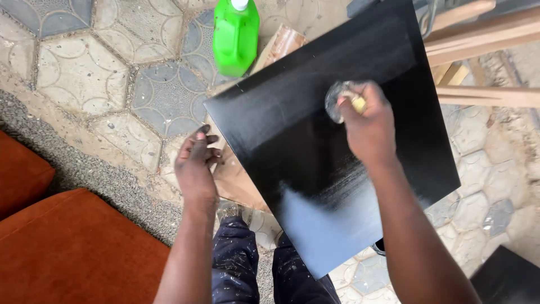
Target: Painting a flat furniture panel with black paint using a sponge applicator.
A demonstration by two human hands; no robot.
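The flat black rectangular board runs diagonally; right hand clenches a clear-wrapped pad on it, and the open left hand steadies its left edge.

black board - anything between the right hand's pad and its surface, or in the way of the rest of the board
Nothing visible. The right hand presses its pad onto the black board; the left hand sits at the board's left edge, off the painted face.

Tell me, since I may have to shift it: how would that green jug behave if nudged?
The green jug stands upright on uneven paving stones, so it could probably rock or tip. It looks like thin plastic, likely to flex when squeezed. How full it is cannot be told, so its weight is uncertain. Neither the left hand nor the right hand touches it.
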